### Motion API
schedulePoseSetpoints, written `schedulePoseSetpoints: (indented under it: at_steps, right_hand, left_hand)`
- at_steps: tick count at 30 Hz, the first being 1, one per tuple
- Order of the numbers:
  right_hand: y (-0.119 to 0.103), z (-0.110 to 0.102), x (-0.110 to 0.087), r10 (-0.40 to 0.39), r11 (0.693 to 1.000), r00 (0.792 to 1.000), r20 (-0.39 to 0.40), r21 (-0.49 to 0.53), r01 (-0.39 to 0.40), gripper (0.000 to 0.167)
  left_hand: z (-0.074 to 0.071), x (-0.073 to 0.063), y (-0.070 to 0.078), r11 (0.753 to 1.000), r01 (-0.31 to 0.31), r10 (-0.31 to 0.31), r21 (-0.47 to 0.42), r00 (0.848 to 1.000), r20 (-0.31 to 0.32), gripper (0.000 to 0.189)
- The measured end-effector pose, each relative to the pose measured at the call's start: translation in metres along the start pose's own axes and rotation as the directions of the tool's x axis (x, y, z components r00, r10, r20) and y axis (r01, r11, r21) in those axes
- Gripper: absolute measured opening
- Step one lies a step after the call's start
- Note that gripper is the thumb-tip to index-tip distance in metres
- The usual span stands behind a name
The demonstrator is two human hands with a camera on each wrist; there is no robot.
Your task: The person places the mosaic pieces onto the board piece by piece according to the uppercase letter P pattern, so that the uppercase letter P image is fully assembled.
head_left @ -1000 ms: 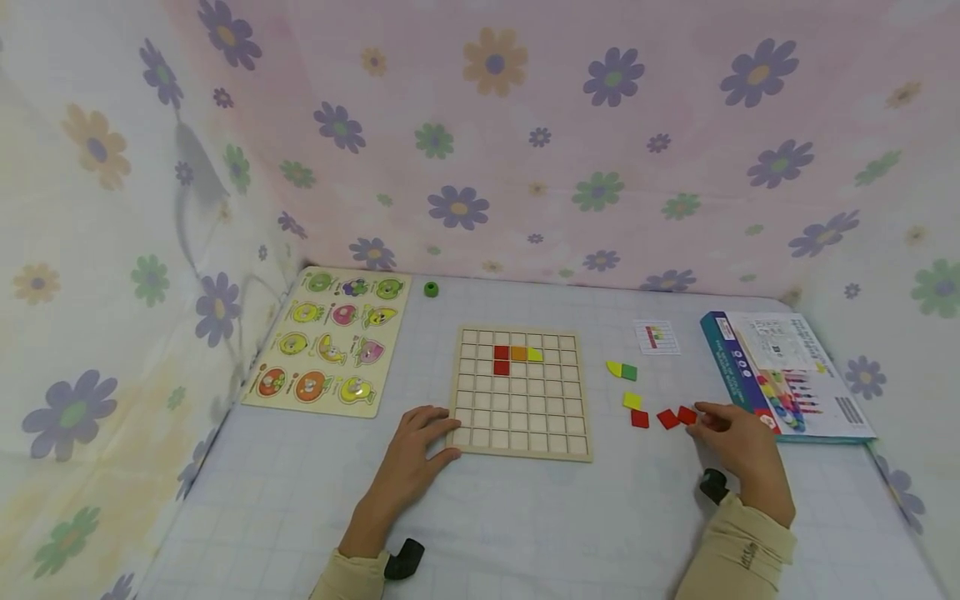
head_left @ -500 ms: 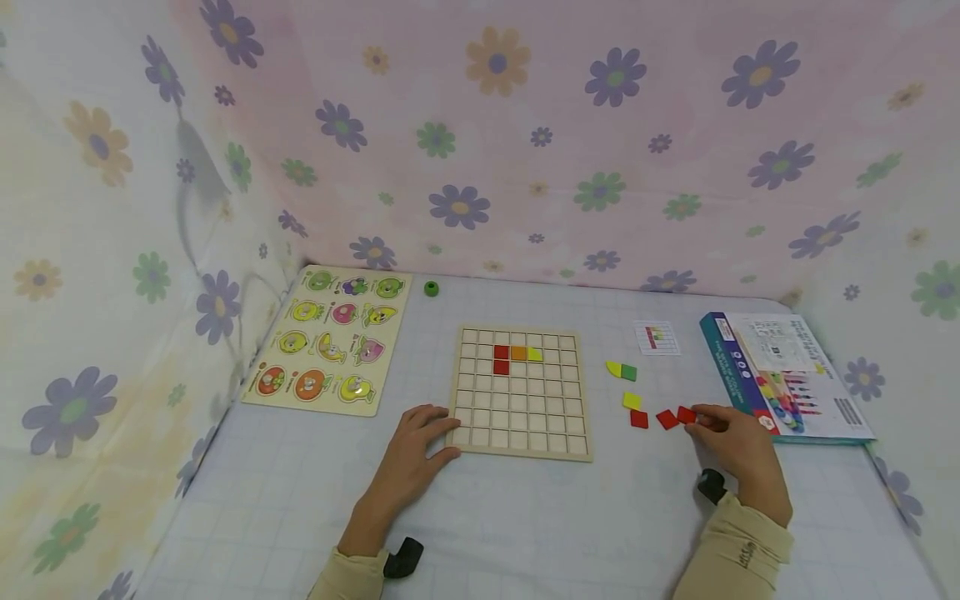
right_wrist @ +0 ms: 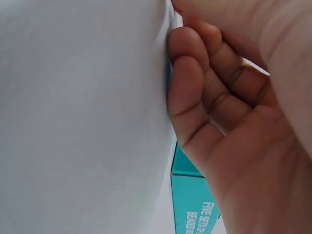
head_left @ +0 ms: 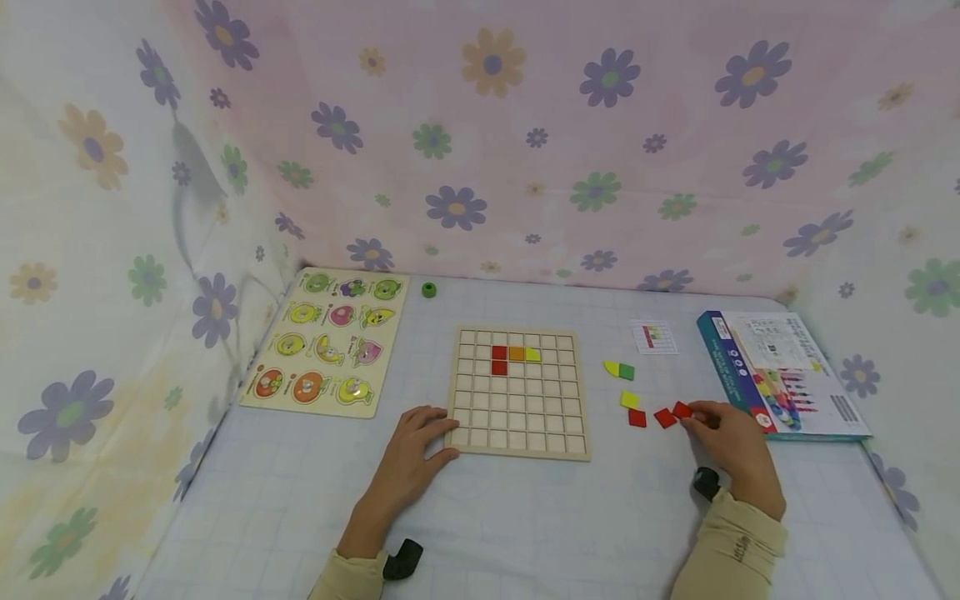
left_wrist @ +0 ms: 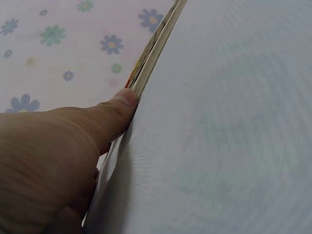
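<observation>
In the head view my left hand rests at the near left corner of a wooden grid board. Its index fingertip and thumb touch the board's edges; the left wrist view shows the thumb against the rim. Two red tiles, an orange tile and a yellow piece sit in its cells. My right hand pinches a red square tile at the table with thumb and index finger. Beside it lie two more red tiles and a yellow square. The right wrist view hides the pinched tile.
A yellow rounded piece touches a green tile beyond. Behind them lies a pattern card. A teal-sided box is at right, a fruit puzzle board at left, a green bead at the back.
My right hand has shifted very slightly left at the red tile, its fingertips covering a little more of it. The left hand stays at the board's corner. The view has shifted slightly.
</observation>
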State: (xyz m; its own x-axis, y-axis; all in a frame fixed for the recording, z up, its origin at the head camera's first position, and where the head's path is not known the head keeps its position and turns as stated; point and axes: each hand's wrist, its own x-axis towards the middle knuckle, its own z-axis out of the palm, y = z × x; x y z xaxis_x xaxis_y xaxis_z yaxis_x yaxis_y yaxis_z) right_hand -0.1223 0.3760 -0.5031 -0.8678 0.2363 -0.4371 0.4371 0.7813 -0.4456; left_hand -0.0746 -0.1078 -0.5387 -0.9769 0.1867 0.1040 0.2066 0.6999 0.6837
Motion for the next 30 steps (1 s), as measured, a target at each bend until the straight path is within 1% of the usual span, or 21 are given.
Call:
schedulePoseSetpoints:
  at_steps: [5,12,16,21,26,30]
  right_hand:
    - [-0.003,0.002,0.002,-0.018,1.0,1.0,-0.009,0.0,0.018,0.062]
    - [-0.004,0.004,0.002,-0.005,1.0,1.0,0.009,0.019,0.005,0.066]
    - [-0.006,0.004,0.001,-0.013,0.999,1.0,0.003,0.032,0.013,0.066]
    - [-0.013,0.003,-0.001,-0.047,0.999,0.999,-0.022,0.02,0.048,0.066]
    - [-0.02,0.004,-0.002,-0.104,0.994,0.993,-0.056,-0.02,0.103,0.059]
    - [-0.029,0.006,-0.004,-0.126,0.992,0.99,-0.068,-0.009,0.125,0.054]
  left_hand:
    - [0.0,0.0,-0.001,1.0,0.002,-0.002,0.003,1.0,0.001,0.041]
    - [0.0,0.0,0.0,1.0,0.005,-0.005,0.004,1.0,0.006,0.042]
    - [0.0,0.0,-0.001,1.0,0.008,-0.008,0.007,1.0,0.008,0.041]
    - [0.001,-0.001,-0.003,1.0,0.006,-0.006,0.0,1.0,0.007,0.041]
    - [0.001,0.0,-0.003,1.0,-0.001,0.001,0.003,1.0,0.005,0.04]
    - [0.001,0.0,-0.003,1.0,-0.005,0.005,0.006,1.0,0.005,0.04]
